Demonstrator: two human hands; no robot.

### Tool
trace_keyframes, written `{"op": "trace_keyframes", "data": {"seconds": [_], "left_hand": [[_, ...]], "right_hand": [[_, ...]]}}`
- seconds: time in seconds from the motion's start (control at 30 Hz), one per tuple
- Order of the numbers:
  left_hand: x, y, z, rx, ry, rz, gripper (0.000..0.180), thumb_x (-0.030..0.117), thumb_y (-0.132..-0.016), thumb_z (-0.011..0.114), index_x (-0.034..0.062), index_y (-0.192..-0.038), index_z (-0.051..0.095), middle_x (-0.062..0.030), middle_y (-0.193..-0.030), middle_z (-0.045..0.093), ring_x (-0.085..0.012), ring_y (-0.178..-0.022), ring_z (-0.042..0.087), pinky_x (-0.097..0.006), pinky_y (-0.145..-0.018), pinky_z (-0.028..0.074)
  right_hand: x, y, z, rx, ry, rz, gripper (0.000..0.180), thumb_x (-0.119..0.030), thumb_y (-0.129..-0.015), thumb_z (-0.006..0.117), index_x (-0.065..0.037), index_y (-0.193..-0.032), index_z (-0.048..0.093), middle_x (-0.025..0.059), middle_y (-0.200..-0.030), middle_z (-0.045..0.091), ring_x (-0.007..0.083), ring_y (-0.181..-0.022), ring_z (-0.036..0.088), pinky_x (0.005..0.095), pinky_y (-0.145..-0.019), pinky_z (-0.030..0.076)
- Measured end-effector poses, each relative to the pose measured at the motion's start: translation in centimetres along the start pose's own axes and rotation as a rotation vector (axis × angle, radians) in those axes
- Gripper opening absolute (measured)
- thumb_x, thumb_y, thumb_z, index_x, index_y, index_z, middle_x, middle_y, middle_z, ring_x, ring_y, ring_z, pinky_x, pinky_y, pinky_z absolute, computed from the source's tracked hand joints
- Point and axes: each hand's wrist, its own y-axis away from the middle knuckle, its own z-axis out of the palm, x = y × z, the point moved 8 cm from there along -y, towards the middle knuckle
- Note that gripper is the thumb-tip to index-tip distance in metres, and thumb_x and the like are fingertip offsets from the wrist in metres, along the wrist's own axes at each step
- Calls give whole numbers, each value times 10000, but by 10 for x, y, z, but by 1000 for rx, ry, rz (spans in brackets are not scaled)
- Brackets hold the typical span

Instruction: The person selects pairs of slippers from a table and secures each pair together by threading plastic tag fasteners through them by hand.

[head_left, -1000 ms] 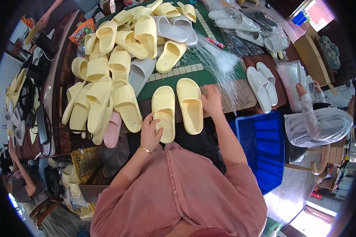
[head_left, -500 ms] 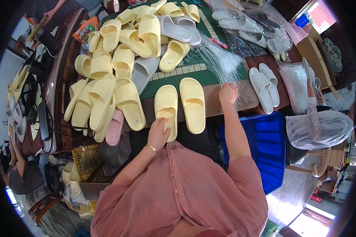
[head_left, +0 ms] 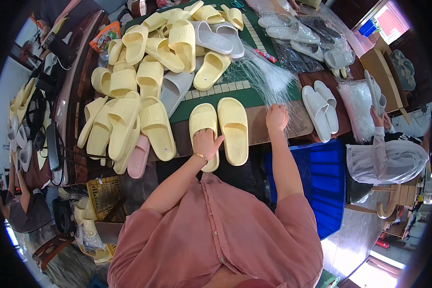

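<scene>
Two pale yellow slide slippers lie side by side at the table's near edge. My left hand point(head_left: 205, 143) reaches into the left slipper point(head_left: 202, 115), its fingers going under the ribbed strap and their tips hidden; the thumb sticks out toward the right slipper point(head_left: 234, 144). To the right, my right hand point(head_left: 277, 118) is closed on the near end of a spread bundle of thin clear plastic strands point(head_left: 277, 79). What part of the bundle the fingers pinch cannot be made out.
Yellow slippers point(head_left: 125, 113) pile up at the left, with grey ones point(head_left: 211, 37) and a pink one point(head_left: 138, 156) among them. A grey pair point(head_left: 320, 108) sits right of the strands. Below is a blue bin point(head_left: 321, 187). Another person's hand point(head_left: 380, 117) is at the right.
My left hand has moved from the left slipper's heel area forward under its strap. The two slippers sit slightly closer together. My right hand stays at the strands.
</scene>
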Motion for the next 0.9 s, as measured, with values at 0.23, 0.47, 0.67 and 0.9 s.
{"op": "trace_keyframes", "data": {"seconds": [0.23,0.47,0.67,0.9], "left_hand": [[9,-24,4,-30,-34,-199,572,572,-734,530,13,-645,613,-154,-591,597,-305,-573,604,-409,-548,476],[8,-25,4,45,-68,-136,484,423,-805,464,11,-601,614,-180,-582,584,-328,-551,591,-430,-527,463],[-7,2,4,9,-136,-129,437,392,-809,479,31,-610,624,-160,-583,594,-297,-545,603,-409,-518,481],[-9,16,-4,-31,-30,-170,497,451,-801,485,14,-605,617,-173,-590,592,-310,-563,604,-408,-537,481]], "right_hand": [[-11,21,-1,-15,-262,-85,83,-155,-750,574,-73,-743,583,135,-783,567,321,-741,567,415,-636,465],[-45,69,3,-338,-721,-193,109,-132,-740,555,-24,-734,572,150,-705,595,311,-653,591,391,-597,471],[-56,73,-24,-611,-825,-224,113,-123,-741,581,-13,-767,573,106,-679,585,200,-611,567,311,-584,453],[-43,29,-40,-643,-1280,-32,44,-72,-768,571,-30,-774,561,-11,-648,529,49,-570,455,199,-521,366]]}}
